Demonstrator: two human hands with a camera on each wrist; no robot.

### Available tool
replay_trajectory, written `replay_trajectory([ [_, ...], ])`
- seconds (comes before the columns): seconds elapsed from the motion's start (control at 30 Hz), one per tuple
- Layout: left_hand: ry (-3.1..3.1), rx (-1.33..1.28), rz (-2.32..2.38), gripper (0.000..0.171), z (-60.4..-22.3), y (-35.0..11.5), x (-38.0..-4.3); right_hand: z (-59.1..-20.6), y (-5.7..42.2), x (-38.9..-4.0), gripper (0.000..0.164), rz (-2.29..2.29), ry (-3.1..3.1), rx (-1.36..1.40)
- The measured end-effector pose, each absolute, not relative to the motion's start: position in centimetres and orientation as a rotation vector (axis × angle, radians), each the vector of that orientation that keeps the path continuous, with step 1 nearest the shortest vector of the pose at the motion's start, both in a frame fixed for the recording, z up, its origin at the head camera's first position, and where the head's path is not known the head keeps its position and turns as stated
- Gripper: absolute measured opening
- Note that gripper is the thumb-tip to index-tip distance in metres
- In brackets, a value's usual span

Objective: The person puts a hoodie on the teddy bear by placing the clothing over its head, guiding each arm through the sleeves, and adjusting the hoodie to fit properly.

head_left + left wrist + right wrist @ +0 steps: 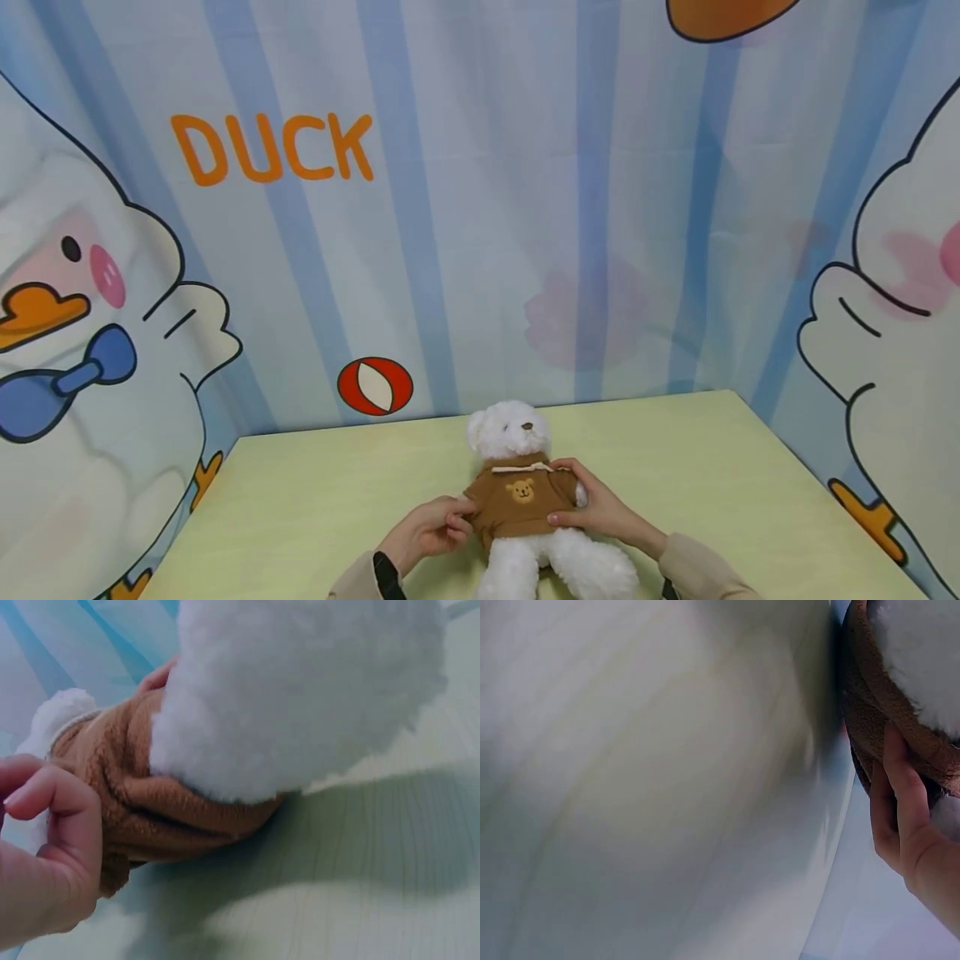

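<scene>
A white plush teddy bear point(512, 432) in a brown shirt point(517, 504) lies face up on the table, head away from me. The shirt has a small bear-face patch on its chest and a pale cord at the neck. My left hand point(433, 529) pinches the sleeve on the bear's left-hand side in the head view; its fingers are curled. On the opposite side, my right hand point(606, 510) grips the bear's body and sleeve, thumb low on the shirt front and index finger up by the shoulder. In the right wrist view, fingers point(907, 787) press against the brown cloth.
The pale yellow-green table point(315, 492) spreads around the bear, with its back edge just beyond the head. Behind it hangs a blue striped curtain point(495, 208) printed with ducks, the word DUCK and a red ball.
</scene>
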State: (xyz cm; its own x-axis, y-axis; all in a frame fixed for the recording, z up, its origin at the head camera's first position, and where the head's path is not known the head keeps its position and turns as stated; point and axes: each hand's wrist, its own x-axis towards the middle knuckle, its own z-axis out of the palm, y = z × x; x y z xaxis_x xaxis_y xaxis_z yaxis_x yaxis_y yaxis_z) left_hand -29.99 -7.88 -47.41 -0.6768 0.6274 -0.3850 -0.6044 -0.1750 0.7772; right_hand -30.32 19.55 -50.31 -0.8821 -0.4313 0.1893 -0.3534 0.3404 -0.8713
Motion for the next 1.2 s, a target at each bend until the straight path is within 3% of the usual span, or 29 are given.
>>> replay_trajectory([
  [0.23, 1.194, -0.009, 2.008, 0.035, -48.3, -7.4, -30.0, -50.3, 19.6, -30.2, 0.06, -1.544, 2.636, -0.809],
  [0.37, 1.34, 0.06, 1.994, 0.023, -51.0, -8.0, -31.7, -50.2, 19.7, -30.3, 0.057, -1.523, 2.667, -0.853],
  [0.5, 1.861, 0.149, 1.795, 0.009, -47.7, -8.5, -29.9, -49.7, 19.9, -30.6, 0.051, -1.617, 2.49, -0.758],
  [0.6, 2.139, 0.231, 1.653, 0.021, -46.2, -9.2, -29.5, -49.4, 20.2, -31.0, 0.047, -1.708, 2.327, -0.665],
  [0.77, 2.26, 0.335, 1.59, 0.028, -46.8, -10.4, -30.6, -49.0, 20.8, -31.9, 0.046, -1.744, 2.275, -0.689],
  [1.03, 2.405, 0.701, 1.435, 0.016, -46.7, -11.3, -31.4, -48.6, 21.1, -33.1, 0.045, -1.754, 2.206, -0.689],
  [1.1, 2.397, 0.694, 1.487, 0.021, -46.9, -11.1, -31.4, -48.7, 21.1, -33.0, 0.046, -1.814, 2.12, -0.606],
  [1.2, 2.257, 0.473, 1.658, 0.022, -47.2, -10.6, -31.4, -48.8, 21.1, -32.8, 0.046, -1.891, 1.984, -0.492],
])
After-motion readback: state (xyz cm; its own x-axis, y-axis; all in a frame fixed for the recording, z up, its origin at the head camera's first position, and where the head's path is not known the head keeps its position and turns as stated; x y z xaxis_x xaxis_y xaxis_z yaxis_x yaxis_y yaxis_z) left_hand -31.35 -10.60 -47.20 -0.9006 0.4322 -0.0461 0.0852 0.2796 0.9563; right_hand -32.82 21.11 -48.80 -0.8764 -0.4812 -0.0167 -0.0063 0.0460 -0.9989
